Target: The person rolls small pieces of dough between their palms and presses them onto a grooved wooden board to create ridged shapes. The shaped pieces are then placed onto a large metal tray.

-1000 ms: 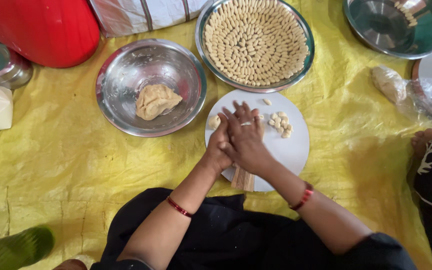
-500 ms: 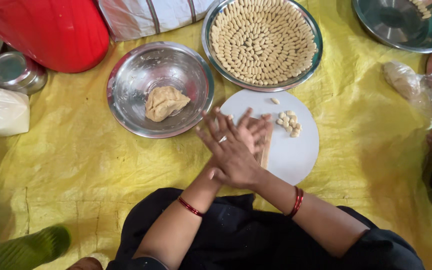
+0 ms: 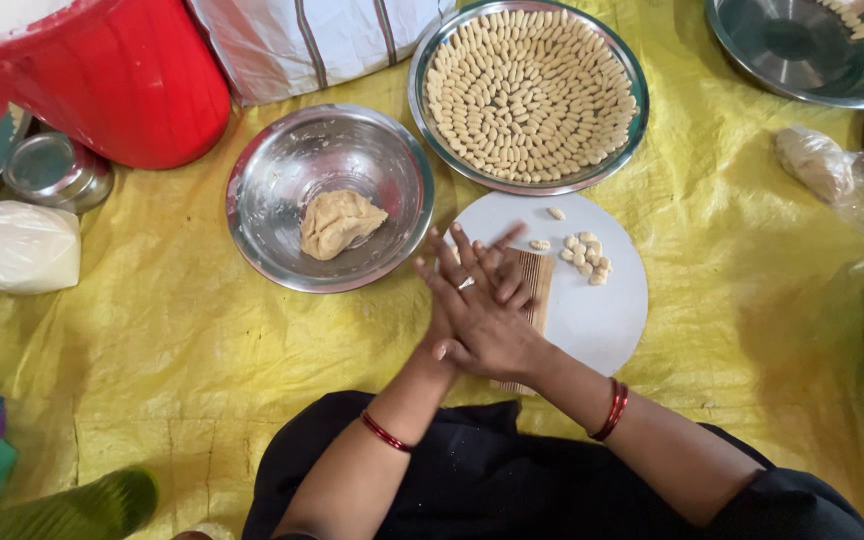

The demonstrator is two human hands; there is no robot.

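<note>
Your right hand (image 3: 487, 325) lies flat over your left hand (image 3: 449, 285), palms pressed together and fingers stretched out straight, neither hand curled; whether anything sits between the palms you cannot tell from here. The pair of hands hovers over the left rim of the white round board (image 3: 592, 315), and everything else is best placed from that board. A ribbed wooden comb (image 3: 535, 285) lies on it just under your fingertips, partly hidden by the right hand. A small heap of shaped dough pieces (image 3: 586, 257) rests near the board's upper middle, with two stray pieces above it closer to the top edge — the lower right half of the board is bare. Just left of the board, almost touching its rim, stands the steel bowl (image 3: 272, 165) holding a lump of dough (image 3: 339, 221). Directly above the board, rim nearly against rim, is the steel tray (image 3: 430, 65), packed with rows of shaped pieces. Farther left of the bowl sit a red bucket (image 3: 112, 80), a small steel lidded tin (image 3: 55, 172) and a white bag (image 3: 14, 246). To the board's right the yellow sheet (image 3: 732, 230) lies open and wrinkled — a plastic-wrapped lump (image 3: 812, 160) lies well apart, near the frame's right edge.
</note>
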